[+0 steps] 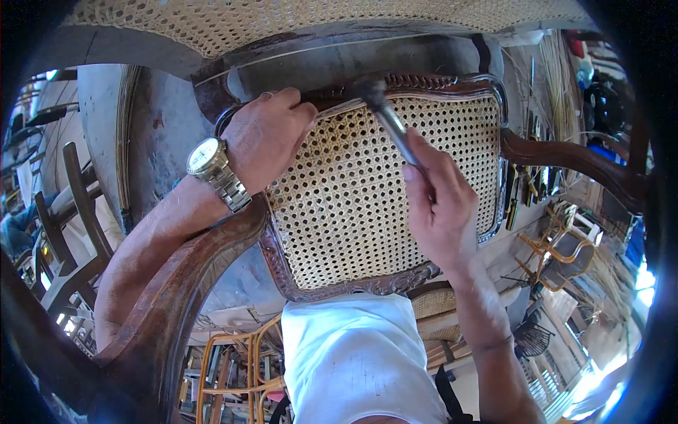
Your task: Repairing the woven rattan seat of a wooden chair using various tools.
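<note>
A woven cane panel (346, 219) fills the carved dark-wood chair frame (438, 85) in front of me. My right hand (445, 208) is wrapped round the handle of a hammer (397, 131). The hammer's blurred head is at the far edge of the frame, just right of my left hand; whether it touches the wood I cannot tell. My left hand (265, 134), below a metal wristwatch (208, 159), is closed with curled fingers at the panel's far left corner. Whatever those fingers hold is hidden from view.
Curved wooden arms extend on both sides, the left one (219, 237) under my forearm and the right one (565, 154) beyond the panel. More cane seating (282, 25) crosses the far edge. Hand tools and long cane strands (561, 85) lie at the right; rattan chair frames (565, 247) stand below.
</note>
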The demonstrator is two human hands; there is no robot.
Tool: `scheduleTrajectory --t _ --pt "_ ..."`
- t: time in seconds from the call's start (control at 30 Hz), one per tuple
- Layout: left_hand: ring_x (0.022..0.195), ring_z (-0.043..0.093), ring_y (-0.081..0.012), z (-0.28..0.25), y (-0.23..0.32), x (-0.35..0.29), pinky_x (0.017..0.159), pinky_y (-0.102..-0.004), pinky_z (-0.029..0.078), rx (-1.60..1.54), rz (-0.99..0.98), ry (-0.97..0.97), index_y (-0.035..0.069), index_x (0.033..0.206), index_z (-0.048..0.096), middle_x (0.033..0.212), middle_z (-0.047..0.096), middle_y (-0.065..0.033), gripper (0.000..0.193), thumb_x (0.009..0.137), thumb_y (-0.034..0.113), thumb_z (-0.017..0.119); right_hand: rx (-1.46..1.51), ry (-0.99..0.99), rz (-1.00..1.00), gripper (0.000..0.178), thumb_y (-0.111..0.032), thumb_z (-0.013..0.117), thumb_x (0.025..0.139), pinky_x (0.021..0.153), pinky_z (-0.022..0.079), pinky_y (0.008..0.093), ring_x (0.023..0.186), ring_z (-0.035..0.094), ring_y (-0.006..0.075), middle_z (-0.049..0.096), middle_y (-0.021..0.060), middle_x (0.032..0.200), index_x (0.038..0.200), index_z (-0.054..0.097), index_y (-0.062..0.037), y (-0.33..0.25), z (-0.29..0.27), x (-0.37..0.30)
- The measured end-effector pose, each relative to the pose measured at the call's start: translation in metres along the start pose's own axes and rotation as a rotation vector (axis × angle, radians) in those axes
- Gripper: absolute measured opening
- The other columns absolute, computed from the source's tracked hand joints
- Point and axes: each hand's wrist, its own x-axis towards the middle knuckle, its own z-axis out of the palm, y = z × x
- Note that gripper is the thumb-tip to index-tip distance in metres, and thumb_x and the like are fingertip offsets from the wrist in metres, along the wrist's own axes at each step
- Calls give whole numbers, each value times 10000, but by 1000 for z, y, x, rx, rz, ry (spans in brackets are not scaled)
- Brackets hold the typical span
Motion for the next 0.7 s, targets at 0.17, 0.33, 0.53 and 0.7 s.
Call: scheduleTrajectory --t 0.17,0.33,0.53,0.7 --pt "695 597 -355 -12 -10 -8 597 -423 485 -181 -115 104 30 993 649 831 572 -151 103 903 68 616 7 136 -22 378 -88 616 941 524 491 285 615 600 146 638 77 862 1316 577 -70 1 -7 2" --pt "715 603 -360 -18 -7 -12 617 -423 496 -125 -135 101 22 986 657 824 579 -150 106 899 77 631 -47 178 -61 372 -90 613 948 511 470 282 598 574 127 628 63 840 1318 579 -72 7 -7 -2" --pt "742 611 -363 -18 -9 -23 637 -437 504 -112 -165 74 21 987 661 850 588 -154 119 898 95 631 -19 55 7 394 -86 613 946 501 459 288 609 568 134 598 64 810 1336 563 -71 2 -1 -10" --pt "775 616 -358 -21 -11 -29 656 -439 503 -102 -162 12 23 989 662 855 589 -150 124 892 93 629 39 -2 3 407 -62 600 943 544 505 304 667 626 178 619 91 868 1347 554 -87 -3 6 -8"
